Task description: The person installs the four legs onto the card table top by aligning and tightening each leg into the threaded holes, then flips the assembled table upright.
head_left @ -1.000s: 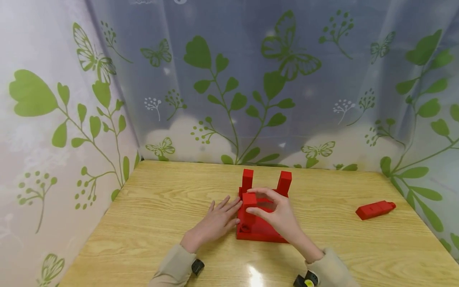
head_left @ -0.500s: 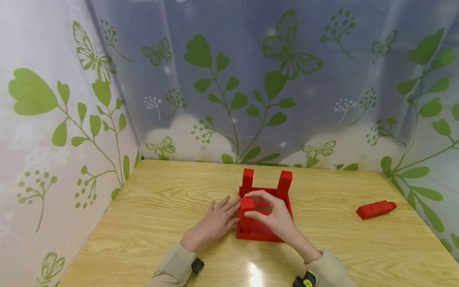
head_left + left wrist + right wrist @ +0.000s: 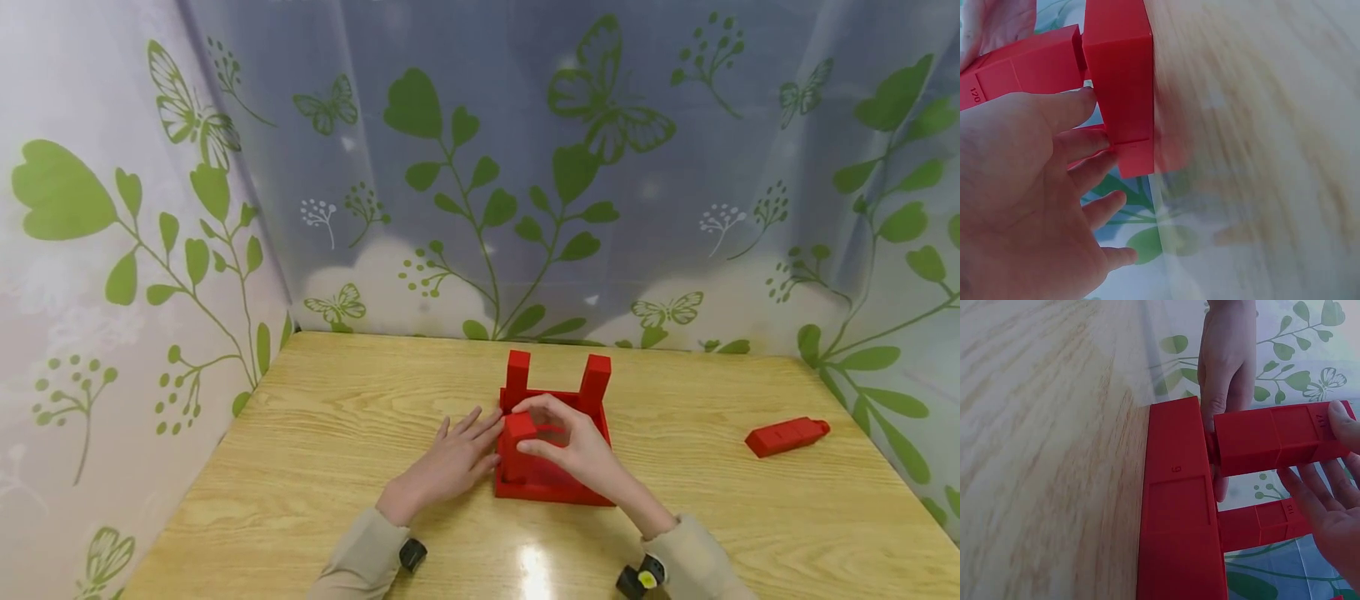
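A red square frame [image 3: 555, 493] with raised edges lies on the table in the head view. My right hand [image 3: 585, 450] pinches the top of a red post [image 3: 519, 454] between thumb and fingers at the frame's front left corner. The right wrist view shows this post [image 3: 1260, 437] upright against the frame's face [image 3: 1175, 487], a narrow gap at its foot. Fingers spread, my left hand [image 3: 450, 467] lies along the frame's left side. Its fingertips touch the frame's side [image 3: 1122, 87] in the left wrist view.
Two red posts stand at the back corners, one left [image 3: 517, 375] and one right [image 3: 596, 379]. Another red post [image 3: 787, 437] with a round peg lies on the wooden table [image 3: 360, 392] at the right. A leaf-patterned curtain [image 3: 480, 275] borders the table behind.
The post in my right hand has come down over the round hole at the front left corner, which showed a second ago. My left hand stays at the frame's side.
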The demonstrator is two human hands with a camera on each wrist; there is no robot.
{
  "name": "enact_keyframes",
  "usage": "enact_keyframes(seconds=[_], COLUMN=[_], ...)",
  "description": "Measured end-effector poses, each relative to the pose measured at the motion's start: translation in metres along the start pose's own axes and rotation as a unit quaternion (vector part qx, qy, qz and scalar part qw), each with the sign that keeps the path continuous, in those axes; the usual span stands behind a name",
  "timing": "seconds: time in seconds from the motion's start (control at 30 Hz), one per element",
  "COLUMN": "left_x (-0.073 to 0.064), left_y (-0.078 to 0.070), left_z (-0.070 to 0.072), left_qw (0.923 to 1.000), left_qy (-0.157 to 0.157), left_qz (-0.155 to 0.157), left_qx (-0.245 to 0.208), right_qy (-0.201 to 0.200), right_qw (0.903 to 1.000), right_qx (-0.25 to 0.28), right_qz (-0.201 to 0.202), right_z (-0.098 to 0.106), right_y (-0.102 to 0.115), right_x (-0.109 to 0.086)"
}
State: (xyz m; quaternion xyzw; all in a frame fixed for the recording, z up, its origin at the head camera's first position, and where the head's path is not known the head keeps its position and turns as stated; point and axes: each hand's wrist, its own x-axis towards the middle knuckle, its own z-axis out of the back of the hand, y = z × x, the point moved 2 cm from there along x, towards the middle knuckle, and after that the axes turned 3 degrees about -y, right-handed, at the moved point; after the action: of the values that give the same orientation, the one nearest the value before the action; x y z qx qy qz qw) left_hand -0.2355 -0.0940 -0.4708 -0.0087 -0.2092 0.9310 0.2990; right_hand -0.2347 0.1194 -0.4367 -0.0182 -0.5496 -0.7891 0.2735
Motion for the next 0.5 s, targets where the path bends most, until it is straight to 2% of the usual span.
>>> enact_keyframes(seconds=[0.13,0.27,0.4,0.5], left_x=[-0.001,-0.009,-0.018,-0.022], left_y=[-0.001,-0.003,-0.009,-0.013], left_z=[0.002,0.003,0.002,0.002], left_qw=[1.0000,0.9999,0.9997,0.9995], left_qy=[0.002,0.003,-0.004,-0.004], left_qz=[0.003,0.002,-0.012,-0.019], left_qx=[0.003,0.012,0.021,0.027], right_qy=[0.008,0.016,0.020,0.039], right_qw=[1.0000,0.9999,0.9998,0.9991], right_qx=[-0.001,-0.003,-0.006,-0.007], right_qz=[-0.005,-0.006,0.001,0.012], right_z=[0.001,0.000,0.002,0.005], right_y=[0.001,0.001,0.000,0.000], right_x=[0.002,0.001,0.000,-0.001])
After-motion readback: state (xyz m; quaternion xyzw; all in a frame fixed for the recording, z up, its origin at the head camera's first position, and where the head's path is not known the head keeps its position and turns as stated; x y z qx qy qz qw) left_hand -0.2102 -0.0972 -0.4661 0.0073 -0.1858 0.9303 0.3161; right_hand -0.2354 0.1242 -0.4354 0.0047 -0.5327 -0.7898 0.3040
